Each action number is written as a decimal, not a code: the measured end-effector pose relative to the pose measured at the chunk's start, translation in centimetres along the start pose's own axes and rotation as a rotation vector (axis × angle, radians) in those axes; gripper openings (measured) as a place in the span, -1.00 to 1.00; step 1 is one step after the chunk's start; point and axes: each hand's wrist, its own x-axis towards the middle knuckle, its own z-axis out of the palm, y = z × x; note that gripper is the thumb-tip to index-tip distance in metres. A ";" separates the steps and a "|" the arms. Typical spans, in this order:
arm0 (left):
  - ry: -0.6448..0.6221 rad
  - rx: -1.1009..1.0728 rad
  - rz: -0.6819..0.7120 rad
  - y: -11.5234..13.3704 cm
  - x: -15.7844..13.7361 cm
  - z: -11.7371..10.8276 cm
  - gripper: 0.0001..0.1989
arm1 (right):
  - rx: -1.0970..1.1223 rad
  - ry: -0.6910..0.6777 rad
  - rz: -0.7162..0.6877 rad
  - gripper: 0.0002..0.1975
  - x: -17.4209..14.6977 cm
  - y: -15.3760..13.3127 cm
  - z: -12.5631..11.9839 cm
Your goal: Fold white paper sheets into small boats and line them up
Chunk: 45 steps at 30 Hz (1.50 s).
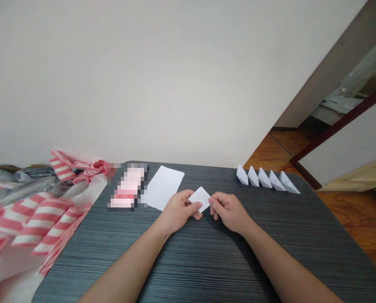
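L grip (pixel 182 208), R grip (pixel 228 210) pinching 1 paper sq. (pixel 201 198) — 5 folded pcs (pixel 264 178) rt.

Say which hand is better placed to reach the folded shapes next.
Probably the right hand: it's nearer the folded shapes, at the right corner of the square; the left hand is farther.

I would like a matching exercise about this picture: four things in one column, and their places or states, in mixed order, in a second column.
Things
1. Diamond-shaped paper
2. Larger white paper
3. Five folded paper shapes
4. Striped cloth

Places and states
A. In a row, at the far right of the table
B. Red and white, beyond the table's left edge
C. Held by the left hand and right hand
D. Lying flat on the table's left half

Pairs
1-C; 2-D; 3-A; 4-B
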 end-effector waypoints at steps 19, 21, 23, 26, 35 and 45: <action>-0.104 0.111 0.021 0.3 -0.5 0.2 -0.81 | 0.058 0.006 -0.018 -0.76 0.0 0.5 0.2; -0.112 0.132 0.021 0.3 -0.6 0.2 -0.82 | 0.071 0.007 -0.014 -0.77 0.0 0.5 0.2; -0.118 0.180 0.021 0.2 -0.7 0.3 -0.82 | 0.065 0.022 -0.019 -0.79 0.1 0.5 0.3; -0.119 0.251 0.025 0.1 -0.8 0.3 -0.81 | 0.041 0.061 -0.046 -0.80 0.1 0.4 0.3; -0.133 0.345 0.064 0.1 -0.9 0.2 -0.83 | 0.031 0.071 -0.024 -0.77 0.0 0.5 0.3; -0.050 0.121 0.034 0.0 -0.2 0.0 -0.82 | 0.016 -0.001 0.019 -0.72 0.2 0.4 -0.1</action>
